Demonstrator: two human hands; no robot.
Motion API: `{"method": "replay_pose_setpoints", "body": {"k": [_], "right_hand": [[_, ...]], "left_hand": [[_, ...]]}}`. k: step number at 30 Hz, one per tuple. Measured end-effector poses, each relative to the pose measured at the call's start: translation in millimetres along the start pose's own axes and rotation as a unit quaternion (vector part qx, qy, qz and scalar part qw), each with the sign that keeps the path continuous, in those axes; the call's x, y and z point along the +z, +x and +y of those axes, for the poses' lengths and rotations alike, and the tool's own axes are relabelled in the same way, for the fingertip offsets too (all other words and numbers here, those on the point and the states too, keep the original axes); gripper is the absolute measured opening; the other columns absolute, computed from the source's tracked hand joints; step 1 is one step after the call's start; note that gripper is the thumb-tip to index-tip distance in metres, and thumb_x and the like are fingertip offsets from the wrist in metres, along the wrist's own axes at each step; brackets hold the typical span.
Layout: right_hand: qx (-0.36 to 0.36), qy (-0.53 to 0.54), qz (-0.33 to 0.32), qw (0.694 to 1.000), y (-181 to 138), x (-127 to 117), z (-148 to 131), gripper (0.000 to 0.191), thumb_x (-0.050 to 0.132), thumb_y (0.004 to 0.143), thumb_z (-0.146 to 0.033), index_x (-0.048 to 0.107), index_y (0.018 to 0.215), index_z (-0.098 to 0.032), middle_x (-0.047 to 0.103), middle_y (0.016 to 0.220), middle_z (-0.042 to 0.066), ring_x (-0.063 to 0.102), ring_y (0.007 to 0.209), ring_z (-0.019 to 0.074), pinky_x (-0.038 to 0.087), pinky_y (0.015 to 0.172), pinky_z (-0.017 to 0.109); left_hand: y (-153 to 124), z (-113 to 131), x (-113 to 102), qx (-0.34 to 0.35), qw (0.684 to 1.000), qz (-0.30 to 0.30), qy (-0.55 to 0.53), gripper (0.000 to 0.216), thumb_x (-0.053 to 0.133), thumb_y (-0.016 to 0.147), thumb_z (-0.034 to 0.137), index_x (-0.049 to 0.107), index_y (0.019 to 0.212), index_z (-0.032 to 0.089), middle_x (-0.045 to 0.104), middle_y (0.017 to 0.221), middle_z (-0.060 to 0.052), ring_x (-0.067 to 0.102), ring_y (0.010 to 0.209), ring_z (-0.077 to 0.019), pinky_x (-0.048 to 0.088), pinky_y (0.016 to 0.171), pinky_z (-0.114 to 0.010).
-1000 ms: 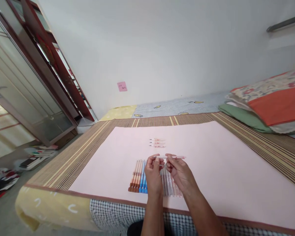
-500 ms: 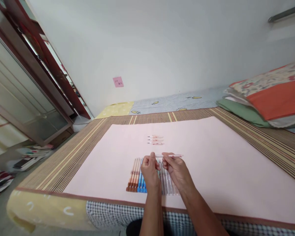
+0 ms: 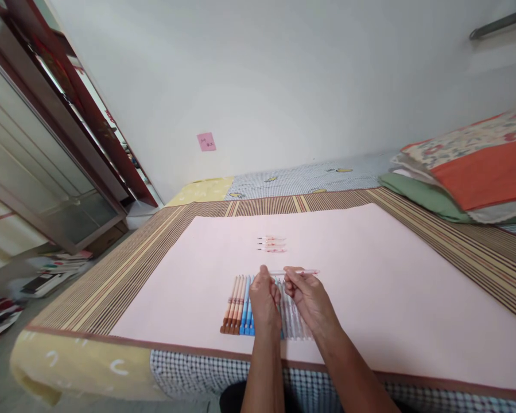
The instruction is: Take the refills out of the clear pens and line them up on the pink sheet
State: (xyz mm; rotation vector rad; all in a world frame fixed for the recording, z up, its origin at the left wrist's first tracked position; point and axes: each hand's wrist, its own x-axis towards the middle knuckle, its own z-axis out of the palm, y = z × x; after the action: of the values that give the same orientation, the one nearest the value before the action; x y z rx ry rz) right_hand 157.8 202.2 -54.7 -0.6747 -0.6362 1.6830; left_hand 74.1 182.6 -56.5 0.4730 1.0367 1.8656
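Observation:
Between my two hands a slim white-and-pink pen (image 3: 313, 272) is held level, just above a pink sheet (image 3: 348, 246). My left hand (image 3: 265, 301) is closed at its left end, and the fingers hide that tip. My right hand (image 3: 310, 295) pinches its middle, so the right end sticks out. Below and partly behind the hands lies a row of pens: brown-and-peach pens (image 3: 232, 312) at left, blue pens (image 3: 245, 315), then pale clear pens (image 3: 293, 321). Farther up the sheet lie several thin pens or refills (image 3: 272, 244) with dark tips pointing left.
Under the sheet is a brown striped mat (image 3: 107, 287) on a bed with a checked cloth (image 3: 197, 370) at its front edge. Folded bedding (image 3: 477, 166) is stacked at the right. A white wall with a pink note (image 3: 206, 141) stands behind; a sliding door (image 3: 59, 149) is at left.
My left hand has shifted very slightly and its fingers have curled in a little at the pen's left end. The right hand keeps its pinch.

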Motion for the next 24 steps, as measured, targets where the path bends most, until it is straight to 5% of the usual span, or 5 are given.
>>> {"method": "replay_pose_setpoints", "body": {"k": [2, 7, 13, 19, 24], "right_hand": [[0.003, 0.005, 0.002, 1.0, -0.4, 0.8, -0.5, 0.034, 0.093, 0.058, -0.038, 0.071, 0.071, -0.015, 0.06, 0.065, -0.002, 0.048, 0.057, 0.0088, 0.039, 0.054, 0.025], [-0.003, 0.026, -0.008, 1.0, 1.4, 1.0, -2.1, 0.033, 0.093, 0.058, -0.038, 0.069, 0.068, -0.017, 0.058, 0.062, -0.003, 0.049, 0.058, 0.0097, 0.041, 0.055, 0.026], [0.004, 0.015, -0.001, 1.0, 1.6, 0.6, 0.0, 0.033, 0.093, 0.059, -0.037, 0.071, 0.071, -0.016, 0.06, 0.064, -0.003, 0.048, 0.056, 0.008, 0.04, 0.055, 0.024], [-0.016, 0.006, -0.015, 1.0, 1.0, 0.8, -1.2, 0.032, 0.091, 0.061, -0.039, 0.07, 0.07, -0.017, 0.06, 0.062, -0.002, 0.05, 0.056, 0.0108, 0.042, 0.055, 0.028], [-0.003, 0.019, -0.007, 1.0, 1.5, 1.5, 0.7, 0.032, 0.092, 0.058, -0.036, 0.07, 0.069, -0.016, 0.06, 0.062, -0.003, 0.049, 0.056, 0.0096, 0.042, 0.056, 0.027]], "left_hand": [[-1.4, 2.7, 0.3, 0.002, 0.999, -0.027, -0.022, 0.055, 0.071, 0.074, 0.069, 0.05, 0.068, 0.018, 0.037, 0.05, 0.009, 0.031, 0.041, -0.0045, 0.024, 0.042, -0.019], [-3.2, 9.8, -1.1, -0.009, 0.99, -0.137, -0.015, 0.039, 0.082, 0.073, 0.036, 0.065, 0.101, 0.015, 0.057, 0.063, 0.004, 0.049, 0.056, -0.0072, 0.039, 0.058, -0.02], [0.8, 3.9, -4.6, 0.016, 0.997, -0.05, 0.051, 0.044, 0.078, 0.075, 0.053, 0.054, 0.07, 0.017, 0.048, 0.049, 0.006, 0.038, 0.043, -0.0055, 0.027, 0.046, -0.019], [-2.2, 9.4, -1.9, -0.007, 0.99, -0.14, -0.01, 0.042, 0.079, 0.078, 0.041, 0.064, 0.108, 0.015, 0.061, 0.066, 0.002, 0.05, 0.054, -0.0075, 0.038, 0.055, -0.019], [2.6, 3.7, -4.0, 0.002, 0.997, -0.076, 0.023, 0.039, 0.081, 0.074, 0.046, 0.057, 0.075, 0.016, 0.058, 0.055, 0.003, 0.043, 0.045, -0.0058, 0.03, 0.047, -0.019]]}}
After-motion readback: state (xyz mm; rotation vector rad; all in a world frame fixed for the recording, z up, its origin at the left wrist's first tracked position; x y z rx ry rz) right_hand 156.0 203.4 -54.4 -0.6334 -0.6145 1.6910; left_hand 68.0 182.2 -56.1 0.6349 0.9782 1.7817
